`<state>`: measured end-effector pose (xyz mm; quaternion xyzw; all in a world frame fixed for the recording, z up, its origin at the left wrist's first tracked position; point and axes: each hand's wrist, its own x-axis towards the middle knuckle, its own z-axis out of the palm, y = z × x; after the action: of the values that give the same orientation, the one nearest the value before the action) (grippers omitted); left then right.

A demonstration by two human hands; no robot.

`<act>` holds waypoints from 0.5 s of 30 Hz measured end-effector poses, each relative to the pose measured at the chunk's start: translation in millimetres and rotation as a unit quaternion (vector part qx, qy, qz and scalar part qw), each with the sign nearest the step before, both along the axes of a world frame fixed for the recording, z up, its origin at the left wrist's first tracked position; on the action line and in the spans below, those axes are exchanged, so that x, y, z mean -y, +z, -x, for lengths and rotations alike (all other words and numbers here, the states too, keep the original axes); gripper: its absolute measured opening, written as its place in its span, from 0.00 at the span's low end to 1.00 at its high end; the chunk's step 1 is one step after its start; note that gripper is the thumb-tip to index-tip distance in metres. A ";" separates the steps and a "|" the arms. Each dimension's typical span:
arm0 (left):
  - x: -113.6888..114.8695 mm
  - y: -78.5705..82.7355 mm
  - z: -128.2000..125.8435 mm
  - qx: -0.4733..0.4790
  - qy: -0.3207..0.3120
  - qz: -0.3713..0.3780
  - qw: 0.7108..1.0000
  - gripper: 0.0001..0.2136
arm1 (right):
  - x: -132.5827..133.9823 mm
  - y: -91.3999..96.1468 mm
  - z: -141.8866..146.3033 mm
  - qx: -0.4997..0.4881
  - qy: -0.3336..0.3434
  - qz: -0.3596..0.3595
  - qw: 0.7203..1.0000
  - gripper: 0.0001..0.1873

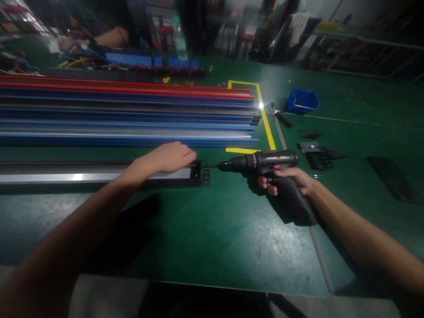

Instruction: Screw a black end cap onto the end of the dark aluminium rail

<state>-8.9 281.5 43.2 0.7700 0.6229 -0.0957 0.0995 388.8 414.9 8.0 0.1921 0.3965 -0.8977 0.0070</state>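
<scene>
A long black rail [82, 176] with a pale inner strip lies across the green table [212, 238]. My left hand [170, 157] rests on top of it near its right end, fingers curled down over it. A black end bracket [201, 173] closes that end. My right hand [288, 179] is wrapped round the grip of a black cordless drill [268, 161]. The drill lies level, pointing left, and its bit tip [209, 166] meets the bracket.
A stack of long blue, red and grey profiles [126, 110] lies behind the rail. To the right are a blue bin [302, 100], yellow floor tape [266, 119] and small black plates [316, 152]. Another person's arm [109, 39] works among wires at the far left.
</scene>
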 end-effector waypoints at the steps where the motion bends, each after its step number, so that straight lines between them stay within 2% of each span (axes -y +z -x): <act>1: 0.1 0.8 -0.9 0.001 0.003 0.003 1.000 0.26 | -0.6 -0.5 -0.2 -0.001 0.001 -0.001 1.000 0.17; 8: 1.2 3.8 -4.2 0.015 0.009 0.005 1.000 0.23 | -2.8 -2.6 -0.3 0.001 0.007 0.008 1.000 0.18; 15: 0.9 0.7 -0.5 0.014 0.002 0.003 1.000 0.24 | -0.2 -1.8 1.1 -0.013 -0.002 -0.014 1.000 0.18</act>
<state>-8.4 280.6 43.9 0.7698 0.6225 -0.0867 0.1110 387.7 415.1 6.3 0.1818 0.4083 -0.8945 -0.0027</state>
